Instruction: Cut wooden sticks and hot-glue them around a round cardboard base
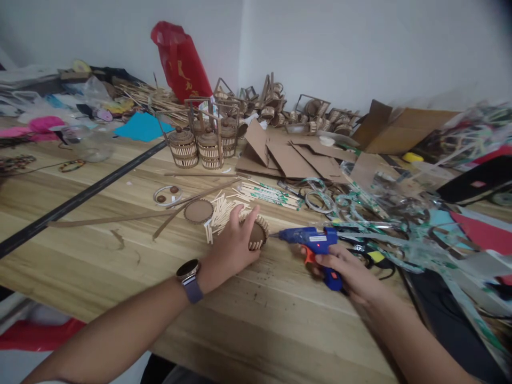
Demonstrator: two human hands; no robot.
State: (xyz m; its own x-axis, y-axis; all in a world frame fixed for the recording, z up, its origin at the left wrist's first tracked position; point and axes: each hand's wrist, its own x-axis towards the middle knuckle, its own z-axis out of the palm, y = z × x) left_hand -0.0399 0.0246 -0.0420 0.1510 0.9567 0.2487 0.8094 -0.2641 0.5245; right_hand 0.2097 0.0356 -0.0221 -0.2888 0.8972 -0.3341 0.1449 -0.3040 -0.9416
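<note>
My left hand (232, 248), with a watch on its wrist, is closed around a small round cardboard piece (260, 230) edged with short upright sticks. Part of that piece is hidden behind the fingers. A blue hot glue gun (310, 237) with an orange trigger is gripped in my right hand (348, 269). Its nozzle points left, close to the stick-edged rim; whether it touches cannot be made out. Just left of my left hand lie a pile of short wooden sticks (220, 213) and a cardboard disc (199, 211).
Small lidded stick baskets (184, 151) stand behind, near flat cardboard sheets (292, 160). Tangled clear and green packaging (360, 213) crowds the right side. Brown strips (112, 217) and a ring with brown beads (167, 196) lie left. A red bag (182, 64) leans at the wall.
</note>
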